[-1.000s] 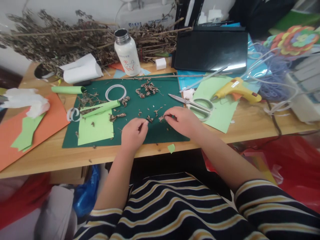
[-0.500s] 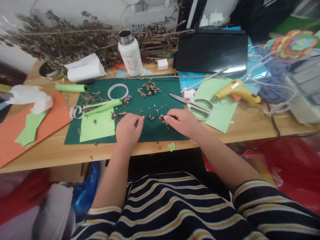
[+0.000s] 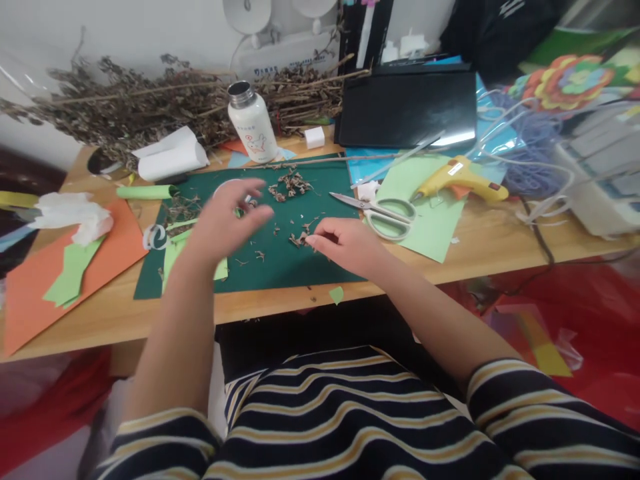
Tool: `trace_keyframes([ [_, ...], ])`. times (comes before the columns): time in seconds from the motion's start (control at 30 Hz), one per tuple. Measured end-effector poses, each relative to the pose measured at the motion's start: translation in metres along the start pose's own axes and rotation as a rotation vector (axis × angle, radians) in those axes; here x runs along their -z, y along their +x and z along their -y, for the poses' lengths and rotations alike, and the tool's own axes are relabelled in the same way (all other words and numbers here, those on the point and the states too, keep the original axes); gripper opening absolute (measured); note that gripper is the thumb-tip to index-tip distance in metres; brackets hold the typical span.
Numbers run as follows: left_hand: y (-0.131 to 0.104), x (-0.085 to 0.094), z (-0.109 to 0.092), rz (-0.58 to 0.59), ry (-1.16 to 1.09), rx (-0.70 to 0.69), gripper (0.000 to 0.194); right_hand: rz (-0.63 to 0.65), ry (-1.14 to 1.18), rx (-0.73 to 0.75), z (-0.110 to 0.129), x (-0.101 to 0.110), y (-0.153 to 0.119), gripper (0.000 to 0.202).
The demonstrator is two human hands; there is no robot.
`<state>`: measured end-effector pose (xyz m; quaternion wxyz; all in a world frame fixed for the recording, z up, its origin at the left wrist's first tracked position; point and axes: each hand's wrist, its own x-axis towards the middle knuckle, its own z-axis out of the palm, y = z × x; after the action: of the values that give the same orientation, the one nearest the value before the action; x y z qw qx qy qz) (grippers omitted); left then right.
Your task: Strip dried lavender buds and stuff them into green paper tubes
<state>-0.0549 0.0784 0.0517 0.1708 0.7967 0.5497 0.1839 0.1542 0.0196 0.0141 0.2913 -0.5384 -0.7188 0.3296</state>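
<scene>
In the head view, the green mat (image 3: 270, 277) lies on the wooden table (image 3: 270, 305), and the right hand (image 3: 347, 247) is low over the right part of the mat, its thumb and forefinger pinched on a small clump of dried leaves (image 3: 299, 239). That clump lies near the middle of the mat, at the right hand's fingertips and well apart from the left hand (image 3: 225, 217). The left hand is open and somewhat blurred above the left part of the mat, fingers reaching toward the mat's middle with the thumb apart, partly hiding a white ring (image 3: 220, 187) and a sheet of light green paper (image 3: 221, 269). A leaf pile (image 3: 291, 185) sits toward the back of the mat, beyond the right hand's fingertips, and smaller crumbs are scattered on the mat between the hands. The scissors (image 3: 383, 215) lie across the mat's right edge, beside the right hand, with the blades pointing over the mat. Right of the mat, a yellow glue gun (image 3: 460, 175) rests on a larger green sheet (image 3: 433, 230). Behind the mat stand an open white bottle (image 3: 255, 130) and a heap of dried branches (image 3: 150, 107); left of the mat is orange paper (image 3: 117, 250).
</scene>
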Motion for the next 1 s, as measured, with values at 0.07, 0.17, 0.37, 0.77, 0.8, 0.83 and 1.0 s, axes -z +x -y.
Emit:
trace_keyframes([
  [0.07, -0.011, -0.010, -0.022, 0.215, -0.113, -0.221, 0.046, 0.004, 0.063, 0.029, 0.001, 0.000, 0.001, 0.023],
  [0.17, -0.017, -0.018, -0.036, 0.261, -0.178, -0.280, 0.027, 0.016, 0.168, 0.081, 0.000, 0.001, 0.002, 0.019],
  [0.37, -0.013, -0.022, -0.014, 0.102, -0.438, -0.058, 0.020, 0.032, 0.296, 0.069, -0.007, 0.003, 0.004, 0.017],
  [0.77, -0.035, -0.042, 0.014, 0.107, -0.087, -0.158, 0.031, -0.015, -0.248, 0.037, -0.031, 0.006, 0.012, 0.034],
  [0.8, -0.040, -0.042, 0.022, 0.047, -0.079, -0.112, 0.031, -0.016, -0.272, 0.026, -0.032, 0.006, 0.012, 0.035],
  [0.83, -0.046, -0.041, 0.030, -0.036, -0.081, -0.071, 0.029, -0.018, -0.290, 0.029, -0.033, 0.006, 0.013, 0.036],
  [1.0, -0.068, -0.044, 0.046, -0.139, 0.059, -0.113, 0.026, 0.016, -0.419, 0.160, -0.037, 0.005, 0.029, 0.036],
])
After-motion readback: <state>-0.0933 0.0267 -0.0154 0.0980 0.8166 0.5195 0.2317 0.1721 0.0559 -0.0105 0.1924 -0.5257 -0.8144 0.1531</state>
